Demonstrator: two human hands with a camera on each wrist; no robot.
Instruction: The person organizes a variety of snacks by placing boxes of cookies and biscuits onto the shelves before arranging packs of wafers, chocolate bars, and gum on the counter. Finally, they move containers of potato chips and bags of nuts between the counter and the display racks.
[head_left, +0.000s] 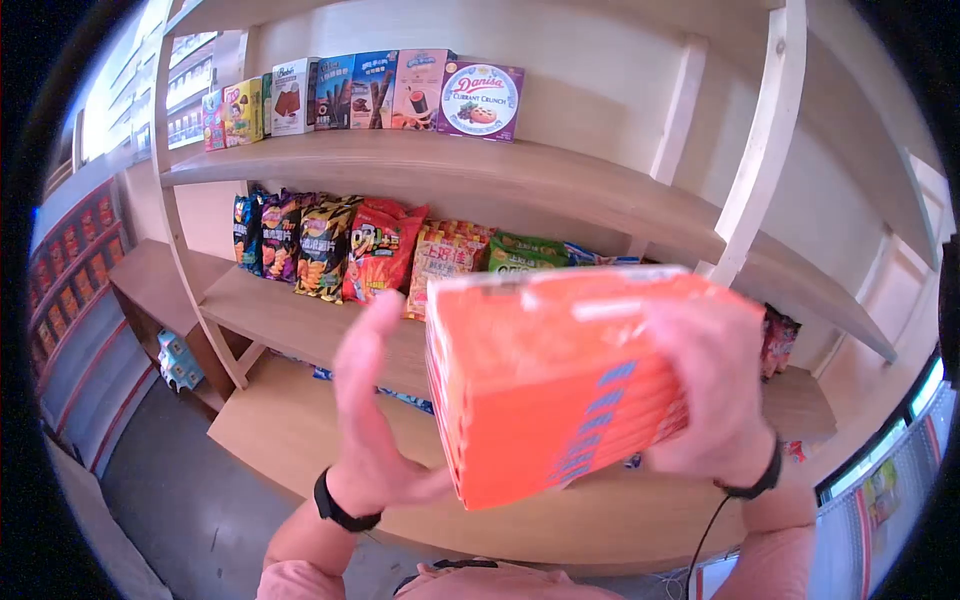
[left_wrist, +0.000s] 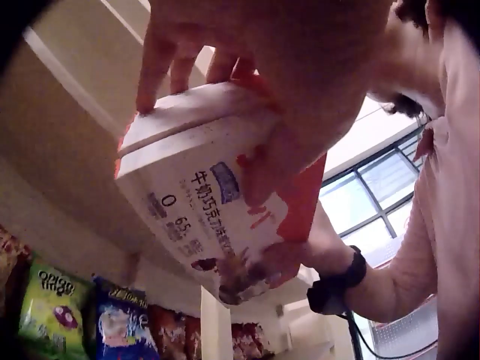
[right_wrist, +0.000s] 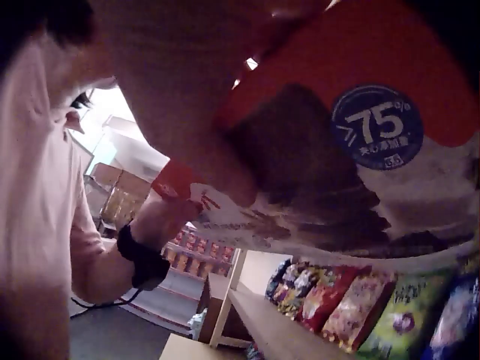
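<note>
The left hand (head_left: 372,400) lay with its palm against the near-left end of the stack of orange boxes (head_left: 560,390). Its fingers were mostly straight and its thumb was tucked under the lower corner, so it pressed the stack rather than clenching it. In the left wrist view the fingertips reached just past the white printed end of the stack. Beyond that hand, on the wooden shelf (head_left: 300,320), stood a row of snack bags (head_left: 380,250), well apart from the hands.

The stack hung between the two hands, held up in front of the chest and tilted, with its long orange side facing up. Several flat boxes made it up, and nothing could be seen binding them together. Even pressure from both ends therefore seemed to matter most, since a slack palm could let the middle boxes slide out.

The right hand (head_left: 715,390) grasped the far-right end, fingers curled over the side of the stack. The right wrist view showed only the palm, dark against the printed face.

To carry this well, the left palm would best stay square to the end face, with the thumb supporting from below. The right-hand grip should bear the weight. Levelling the stack before bringing it towards the shelf would probably lower the chance of the boxes fanning apart.
</note>
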